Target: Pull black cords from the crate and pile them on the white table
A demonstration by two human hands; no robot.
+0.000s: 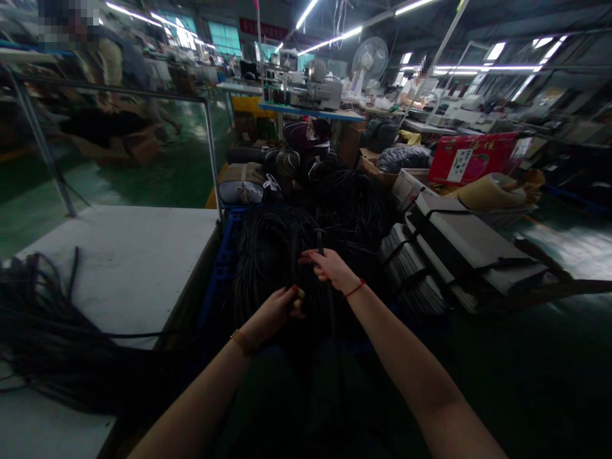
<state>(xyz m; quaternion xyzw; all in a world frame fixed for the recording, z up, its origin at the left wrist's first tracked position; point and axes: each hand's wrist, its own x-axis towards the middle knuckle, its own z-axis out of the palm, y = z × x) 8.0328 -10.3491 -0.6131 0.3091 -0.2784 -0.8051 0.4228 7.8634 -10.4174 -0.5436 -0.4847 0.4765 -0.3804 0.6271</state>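
Status over blue pallet (pixel 220 261): black strip (pixel 320 241) in right hand (pixel 333 270)

Use the blue pallet as reference for all positions. Locate the black strip above the pallet, passing through the right hand and extending below it. Note the right hand partly closed, pinching the strip, with a finger pointing toward the pallet's left side. Find the left hand (pixel 277 311) just beside it, also above the pallet, fingers curled and nearly closed. Observe a small yellowish item (pixel 299 297) at the fingertips: too blurred to identify; cannot confirm a hold on it.

On the pallet, see black coils (pixel 261 255) in a dense heap. Left of the pallet, see a white worktop (pixel 129 242) bearing a loose black bundle (pixel 48 331). Along the pallet's right side, note grey boards (pixel 478 237), stacked and bound with dark bands. Toward its far end, note a tied parcel (pixel 241 183). Beyond its far right corner, note a red box (pixel 447 159) near a brown roll (pixel 485 191).
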